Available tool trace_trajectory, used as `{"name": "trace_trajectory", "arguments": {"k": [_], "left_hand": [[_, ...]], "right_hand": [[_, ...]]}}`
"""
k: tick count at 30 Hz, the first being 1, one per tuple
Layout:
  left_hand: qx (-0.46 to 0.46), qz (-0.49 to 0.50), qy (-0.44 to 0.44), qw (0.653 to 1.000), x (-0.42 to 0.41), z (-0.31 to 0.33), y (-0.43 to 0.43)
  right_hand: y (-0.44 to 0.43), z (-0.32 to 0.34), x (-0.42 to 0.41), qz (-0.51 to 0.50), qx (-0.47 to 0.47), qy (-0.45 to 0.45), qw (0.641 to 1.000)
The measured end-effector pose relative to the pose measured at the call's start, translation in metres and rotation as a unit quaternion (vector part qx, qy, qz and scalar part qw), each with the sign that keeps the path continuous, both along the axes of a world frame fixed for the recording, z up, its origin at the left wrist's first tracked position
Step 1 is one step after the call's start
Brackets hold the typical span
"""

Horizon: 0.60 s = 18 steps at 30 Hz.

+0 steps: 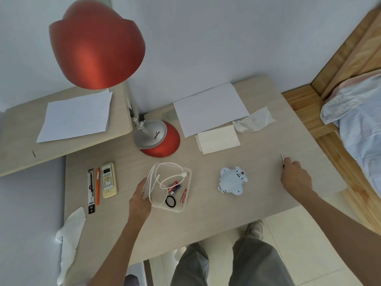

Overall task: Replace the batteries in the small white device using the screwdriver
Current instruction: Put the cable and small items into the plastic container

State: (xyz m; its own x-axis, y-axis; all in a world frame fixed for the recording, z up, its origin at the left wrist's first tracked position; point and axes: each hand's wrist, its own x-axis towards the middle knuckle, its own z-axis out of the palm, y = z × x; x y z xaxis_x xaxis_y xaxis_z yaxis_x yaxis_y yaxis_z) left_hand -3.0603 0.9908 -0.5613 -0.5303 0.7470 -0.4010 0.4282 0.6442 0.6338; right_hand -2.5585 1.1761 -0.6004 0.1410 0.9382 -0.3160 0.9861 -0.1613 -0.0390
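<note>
Desk (206, 213): tray (188, 188) left of device (232, 180), my left hand (140, 198) gripping its rim. Right hand (296, 179), right of device, pinches screwdriver (282, 159). Batteries (175, 187) in tray. Tool-fetch step, I reckon; next, tip to device's screw.

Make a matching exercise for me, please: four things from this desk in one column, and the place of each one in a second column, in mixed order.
1. screwdriver
2. batteries
3. white device
4. remote control

A. in the clear tray
B. in the right hand
C. on the table, between tray and right hand
D. next to the orange pen

Pairs: 1-B, 2-A, 3-C, 4-D.
</note>
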Motion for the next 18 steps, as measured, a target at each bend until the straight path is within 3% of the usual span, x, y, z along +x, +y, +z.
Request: {"name": "trace_trajectory", "arguments": {"k": [9,12,15,18], "left_hand": [[-0.011,0.009,-0.021,1.000,0.000,0.006,0.001],[0.005,0.024,-0.073,0.997,-0.005,0.006,0.000],[-0.007,0.032,-0.128,0.991,-0.013,0.010,0.000],[-0.017,0.054,-0.165,0.985,-0.014,0.024,0.000]], "right_hand": [[0.001,0.006,0.000,0.000,-0.010,0.011,1.000],[0.004,0.006,0.002,-0.022,-0.028,0.043,0.998],[0.006,0.009,0.002,-0.092,-0.048,0.145,0.984],[-0.002,0.032,-0.012,-0.243,-0.060,0.333,0.909]]}}
